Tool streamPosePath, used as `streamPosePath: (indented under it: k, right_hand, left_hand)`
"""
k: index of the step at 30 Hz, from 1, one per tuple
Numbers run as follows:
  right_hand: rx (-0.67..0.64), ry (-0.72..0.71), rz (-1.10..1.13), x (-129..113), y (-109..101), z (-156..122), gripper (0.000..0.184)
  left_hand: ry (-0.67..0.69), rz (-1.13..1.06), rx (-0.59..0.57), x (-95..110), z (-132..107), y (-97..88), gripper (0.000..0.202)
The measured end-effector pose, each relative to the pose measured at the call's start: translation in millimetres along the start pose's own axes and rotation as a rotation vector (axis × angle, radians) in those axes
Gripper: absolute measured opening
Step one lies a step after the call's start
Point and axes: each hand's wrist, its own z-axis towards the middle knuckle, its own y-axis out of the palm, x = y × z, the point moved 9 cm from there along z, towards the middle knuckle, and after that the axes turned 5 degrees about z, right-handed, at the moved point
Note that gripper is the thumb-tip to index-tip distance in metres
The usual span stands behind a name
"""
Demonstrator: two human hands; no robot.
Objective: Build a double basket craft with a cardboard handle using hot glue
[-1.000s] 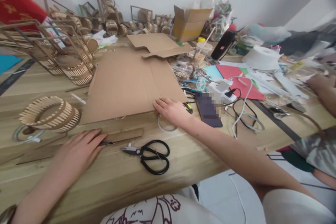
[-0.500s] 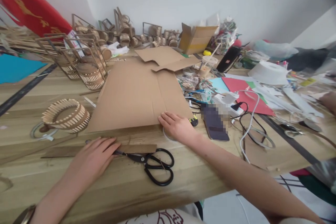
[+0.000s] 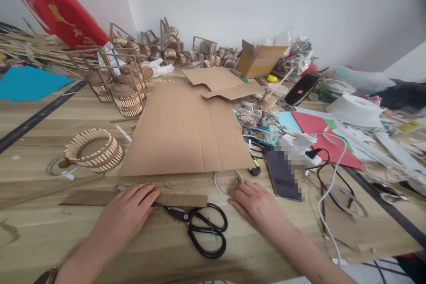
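One scissors (image 3: 201,227), one cardboard strip (image 3: 83,197), left hand (image 3: 124,213), right hand (image 3: 256,204)

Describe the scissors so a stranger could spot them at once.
Find the big flat cardboard sheet on the wooden table. Before its near edge, between the left hand and right hand, lie the scissors. Their black loop handles set them apart.

The right hand (image 3: 256,206) drew back off the near edge of the cardboard sheet (image 3: 186,133) and lay flat on the table just below the wire ring (image 3: 221,184). Under the left hand (image 3: 124,213), the strip (image 3: 179,199) slid right until it met the blades of the scissors (image 3: 203,228).
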Motion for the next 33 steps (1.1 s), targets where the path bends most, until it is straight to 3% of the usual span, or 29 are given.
streamPosePath:
  k: [4,8,13,17,23,27,30,33]
  right_hand:
    - [-0.105,-0.020,0.047,3.9,-0.6,-13.4,0.036]
    - [-0.135,-0.017,0.064,4.7,-12.9,-7.5,0.042]
    - [-0.147,-0.100,0.214,-35.4,-10.7,7.5,0.024]
    - [-0.189,-0.123,0.243,-56.1,3.2,18.1,0.009]
    - [-0.200,-0.144,0.187,-58.1,11.0,29.5,0.013]
    - [-0.054,0.008,0.108,-26.4,-4.0,25.6,0.020]
    - [0.134,0.281,-0.153,26.1,-29.0,4.9,0.024]
    - [0.171,0.552,-0.476,75.4,-43.7,-27.9,0.030]
  left_hand:
    - [-0.007,0.006,-0.012,8.6,6.8,-0.5,0.032]
    - [-0.034,-0.006,-0.055,12.1,18.5,0.7,0.029]
    - [-0.073,-0.029,-0.146,7.1,29.7,-1.0,0.027]
    - [-0.088,-0.039,-0.143,3.8,42.4,-18.2,0.021]
    - [-0.098,-0.011,-0.055,6.7,90.1,-48.1,0.020]
    - [-0.083,0.005,-0.060,12.9,131.0,-53.2,0.015]
    - [-0.099,0.025,-0.044,12.7,155.7,-48.9,0.014]
    - [-0.123,0.042,-0.028,9.3,171.9,-37.6,0.017]
